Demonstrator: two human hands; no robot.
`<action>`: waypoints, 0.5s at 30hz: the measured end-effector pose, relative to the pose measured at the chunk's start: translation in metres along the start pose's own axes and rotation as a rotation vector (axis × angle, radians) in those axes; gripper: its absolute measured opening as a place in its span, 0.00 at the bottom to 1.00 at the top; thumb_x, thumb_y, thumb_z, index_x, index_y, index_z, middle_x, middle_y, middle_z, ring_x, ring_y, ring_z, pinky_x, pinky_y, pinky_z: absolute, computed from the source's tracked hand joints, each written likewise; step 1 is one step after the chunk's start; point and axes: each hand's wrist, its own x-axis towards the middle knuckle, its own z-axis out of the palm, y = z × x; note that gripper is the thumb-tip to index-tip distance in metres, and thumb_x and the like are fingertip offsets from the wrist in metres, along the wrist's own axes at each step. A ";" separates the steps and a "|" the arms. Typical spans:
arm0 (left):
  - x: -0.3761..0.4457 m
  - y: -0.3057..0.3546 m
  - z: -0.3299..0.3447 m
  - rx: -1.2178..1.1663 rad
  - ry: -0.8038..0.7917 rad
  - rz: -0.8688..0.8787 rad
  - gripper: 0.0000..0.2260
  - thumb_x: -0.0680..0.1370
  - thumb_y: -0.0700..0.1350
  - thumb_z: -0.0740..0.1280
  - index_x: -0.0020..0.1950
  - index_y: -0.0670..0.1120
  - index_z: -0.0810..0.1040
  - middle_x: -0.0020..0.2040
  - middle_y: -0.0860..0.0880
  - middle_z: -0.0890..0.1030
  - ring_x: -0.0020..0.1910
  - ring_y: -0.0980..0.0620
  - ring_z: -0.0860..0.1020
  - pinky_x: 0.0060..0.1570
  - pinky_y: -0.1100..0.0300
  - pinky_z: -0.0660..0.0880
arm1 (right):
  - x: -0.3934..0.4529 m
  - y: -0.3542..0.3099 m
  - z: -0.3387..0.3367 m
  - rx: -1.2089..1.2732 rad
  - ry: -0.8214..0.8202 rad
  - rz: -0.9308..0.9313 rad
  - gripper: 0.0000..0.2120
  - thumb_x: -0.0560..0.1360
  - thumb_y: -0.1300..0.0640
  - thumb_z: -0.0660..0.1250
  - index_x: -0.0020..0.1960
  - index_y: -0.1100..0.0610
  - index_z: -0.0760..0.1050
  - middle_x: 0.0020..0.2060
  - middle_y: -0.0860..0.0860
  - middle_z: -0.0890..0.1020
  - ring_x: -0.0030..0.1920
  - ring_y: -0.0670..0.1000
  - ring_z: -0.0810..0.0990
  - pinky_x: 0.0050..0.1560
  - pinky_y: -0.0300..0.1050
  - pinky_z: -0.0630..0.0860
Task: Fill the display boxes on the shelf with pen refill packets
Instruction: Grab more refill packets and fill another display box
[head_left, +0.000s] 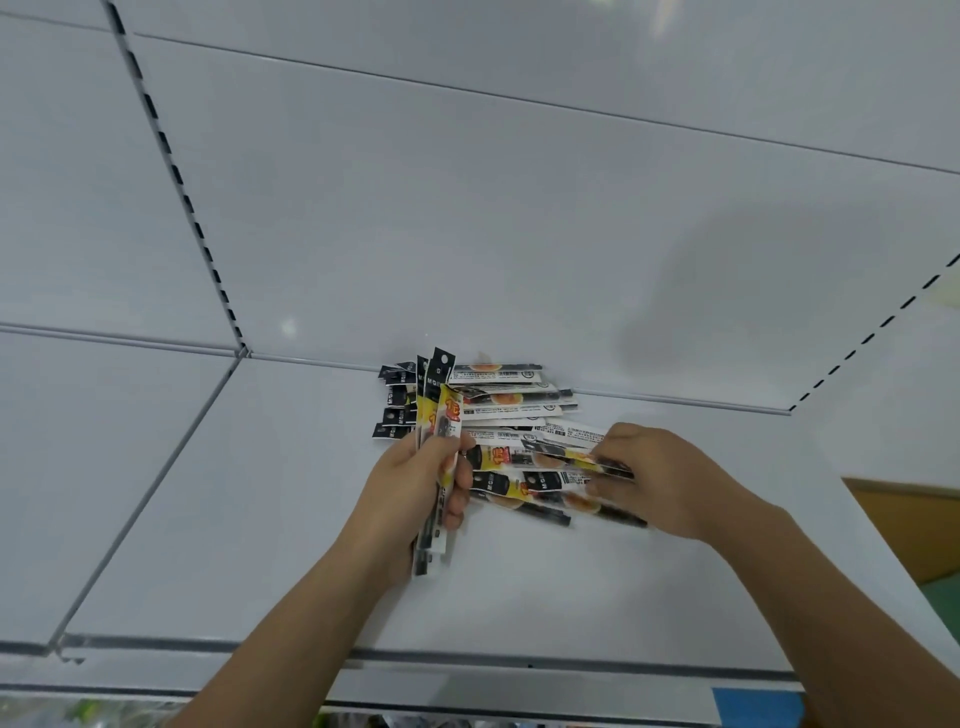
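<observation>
Looks like the gathering step: collecting loose packets into a bundle before any box gets filled. No display boxes in view anywhere, so can't tell where they sit.

Left hand (415, 483) curled round an upright bundle of long, narrow black-and-yellow plastic pen refill packets (439, 415), thumb clamped across the front. Right hand (660, 478) curled too, fingertips pinching the near end of one flat packet (566, 454) lying crosswise just between both hands. Rest of the scattered pile of same packets (498, 400) spread out just beyond the knuckles, on the white metal shelf (260, 519).

Next move probably needs lifting that pinched packet clear, turning it upright and slotting it into the left-hand bundle without letting the slippery stack fan out.
</observation>
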 end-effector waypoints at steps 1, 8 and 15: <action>0.000 0.000 0.000 0.007 0.000 0.001 0.10 0.85 0.43 0.63 0.58 0.40 0.82 0.38 0.42 0.78 0.30 0.48 0.72 0.30 0.56 0.70 | 0.001 0.000 0.003 -0.054 0.010 -0.014 0.09 0.78 0.42 0.67 0.51 0.46 0.79 0.47 0.42 0.75 0.48 0.47 0.78 0.47 0.52 0.78; -0.004 0.003 -0.007 0.007 0.020 0.010 0.09 0.85 0.43 0.63 0.58 0.41 0.82 0.37 0.43 0.79 0.30 0.49 0.72 0.31 0.56 0.69 | -0.011 -0.008 -0.008 0.094 0.080 0.023 0.05 0.83 0.48 0.64 0.49 0.47 0.73 0.40 0.43 0.78 0.42 0.45 0.76 0.43 0.49 0.76; -0.007 0.005 -0.006 0.009 0.018 0.015 0.10 0.85 0.43 0.63 0.58 0.41 0.82 0.37 0.43 0.78 0.30 0.49 0.72 0.30 0.56 0.69 | 0.002 -0.044 -0.003 0.416 -0.029 0.140 0.13 0.84 0.39 0.59 0.46 0.46 0.72 0.39 0.47 0.83 0.38 0.39 0.83 0.47 0.45 0.81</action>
